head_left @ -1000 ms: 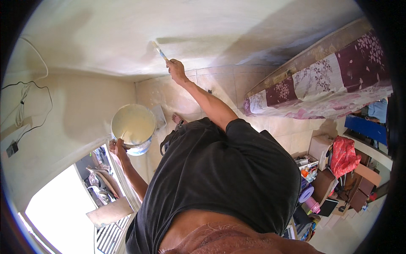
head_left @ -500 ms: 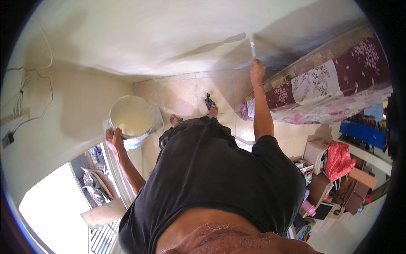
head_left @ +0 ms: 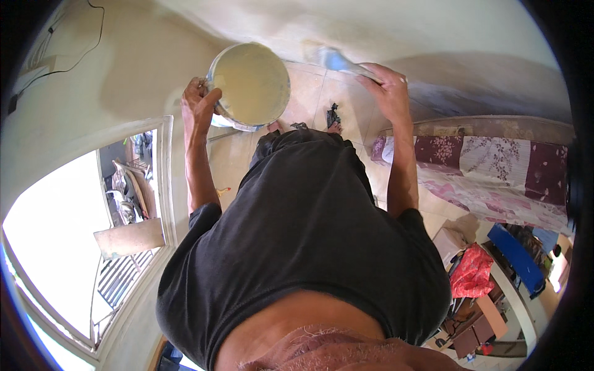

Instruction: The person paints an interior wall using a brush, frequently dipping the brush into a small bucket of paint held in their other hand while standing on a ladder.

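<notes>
My left hand (head_left: 200, 102) grips the rim of a round bucket (head_left: 253, 86), thumb over the edge. Inside the bucket is a pale cream liquid that looks like paint. In my right hand (head_left: 391, 91) is a paintbrush (head_left: 350, 65), held by its handle with the blurred head pointing left toward the bucket. The brush is apart from the bucket, in front of the pale wall (head_left: 396, 31).
A sofa or bed with a maroon and white floral cover (head_left: 495, 164) runs along the right. On the left is a bright window opening (head_left: 55, 204). A dark crumpled thing (head_left: 333, 115) lies on the tiled floor by my feet. Clutter with a red bag (head_left: 472, 272) stands lower right.
The bucket has come up and to the right in my left hand. My right hand has drawn the brush back from the wall and turned it toward the bucket. The whole view has shifted.
</notes>
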Demonstrator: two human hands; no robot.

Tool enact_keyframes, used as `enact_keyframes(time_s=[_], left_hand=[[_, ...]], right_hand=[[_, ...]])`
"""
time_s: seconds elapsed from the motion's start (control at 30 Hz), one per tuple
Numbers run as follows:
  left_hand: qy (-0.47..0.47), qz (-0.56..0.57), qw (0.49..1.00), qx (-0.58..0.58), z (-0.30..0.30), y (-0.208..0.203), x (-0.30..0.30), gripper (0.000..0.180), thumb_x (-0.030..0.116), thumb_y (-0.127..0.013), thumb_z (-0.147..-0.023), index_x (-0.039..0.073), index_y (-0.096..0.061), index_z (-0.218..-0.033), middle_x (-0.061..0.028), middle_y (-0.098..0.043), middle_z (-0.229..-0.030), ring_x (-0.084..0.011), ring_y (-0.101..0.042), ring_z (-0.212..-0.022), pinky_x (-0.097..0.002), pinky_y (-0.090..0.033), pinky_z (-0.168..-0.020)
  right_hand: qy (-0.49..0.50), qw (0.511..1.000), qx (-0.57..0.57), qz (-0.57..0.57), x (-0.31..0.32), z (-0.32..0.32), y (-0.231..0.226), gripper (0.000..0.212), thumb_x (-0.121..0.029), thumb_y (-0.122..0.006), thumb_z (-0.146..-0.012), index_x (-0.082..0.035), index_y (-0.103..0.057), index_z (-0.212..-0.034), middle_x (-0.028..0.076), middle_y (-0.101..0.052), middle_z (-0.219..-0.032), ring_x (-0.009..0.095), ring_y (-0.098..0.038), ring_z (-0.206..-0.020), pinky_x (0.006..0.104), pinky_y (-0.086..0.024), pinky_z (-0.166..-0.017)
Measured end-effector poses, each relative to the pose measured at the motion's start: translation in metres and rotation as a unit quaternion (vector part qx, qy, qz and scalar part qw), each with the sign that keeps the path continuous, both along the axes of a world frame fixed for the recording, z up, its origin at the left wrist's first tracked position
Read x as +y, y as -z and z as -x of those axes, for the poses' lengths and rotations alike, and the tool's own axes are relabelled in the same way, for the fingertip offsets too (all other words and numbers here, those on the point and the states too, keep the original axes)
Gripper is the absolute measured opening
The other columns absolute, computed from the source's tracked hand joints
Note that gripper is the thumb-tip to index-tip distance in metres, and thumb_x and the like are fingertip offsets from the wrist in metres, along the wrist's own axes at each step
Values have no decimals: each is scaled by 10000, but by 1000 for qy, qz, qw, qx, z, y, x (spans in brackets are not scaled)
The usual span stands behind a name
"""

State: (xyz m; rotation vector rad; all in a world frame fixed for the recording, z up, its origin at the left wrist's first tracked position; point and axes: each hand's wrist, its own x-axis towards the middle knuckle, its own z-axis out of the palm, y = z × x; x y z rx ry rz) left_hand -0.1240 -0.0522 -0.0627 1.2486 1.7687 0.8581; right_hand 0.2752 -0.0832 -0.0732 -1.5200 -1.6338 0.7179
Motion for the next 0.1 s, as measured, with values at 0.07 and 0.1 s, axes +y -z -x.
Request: enact_keyframes(time_s=[0.07,0.1], left_hand=[[20,2,1000,2,-7,-13,3,241,140,-660,-703,-17,-609,-878,-19,-540,-637,-104,-494,-536,-285,-440,-494],[39,2,999,8,-12,-24,4,230,136,-663,-710,-3,-624,-889,-17,-544,-645,-101,-494,-540,-284,-450,-493]], right_hand=[[-91,993,-63,29,12,26,-22,276,-186,-733,-865,-57,-718,-1109,134,-728,-1005,214,-691,-836,335,-539,-801],[-134,985,-96,43,18,40,-33,278,-199,-736,-871,-63,-720,-1113,142,-729,-1051,235,-700,-854,336,-550,-828]])
